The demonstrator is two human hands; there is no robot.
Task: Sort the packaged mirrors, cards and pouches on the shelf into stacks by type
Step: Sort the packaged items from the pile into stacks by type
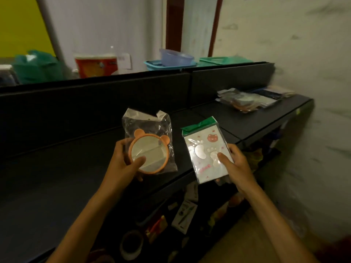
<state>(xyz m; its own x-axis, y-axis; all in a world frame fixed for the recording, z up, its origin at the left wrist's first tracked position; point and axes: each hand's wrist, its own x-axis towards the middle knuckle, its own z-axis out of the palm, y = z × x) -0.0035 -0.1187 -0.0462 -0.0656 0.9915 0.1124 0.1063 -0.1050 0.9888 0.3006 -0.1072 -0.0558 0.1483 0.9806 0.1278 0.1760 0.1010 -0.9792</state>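
Note:
My left hand (126, 164) grips a round orange-rimmed mirror with bear ears (150, 151), sealed in a clear plastic bag, above the black shelf (66, 168). My right hand (234, 164) holds a white card pack with footprint and bear pictures and a green top strip (206, 149), thumb pressed on its front. Both items are held up in the air, side by side. At the far right end of the shelf lies a pile of packaged mirrors, cards and pouches (248, 100), overlapping each other.
A black back panel (133, 95) runs behind the shelf. Above it stand a red-and-white container (96, 65), a blue bowl in a teal tray (173, 60) and a green bag (36, 66). Cluttered goods fill the lower shelf (182, 213). A white wall closes the right side.

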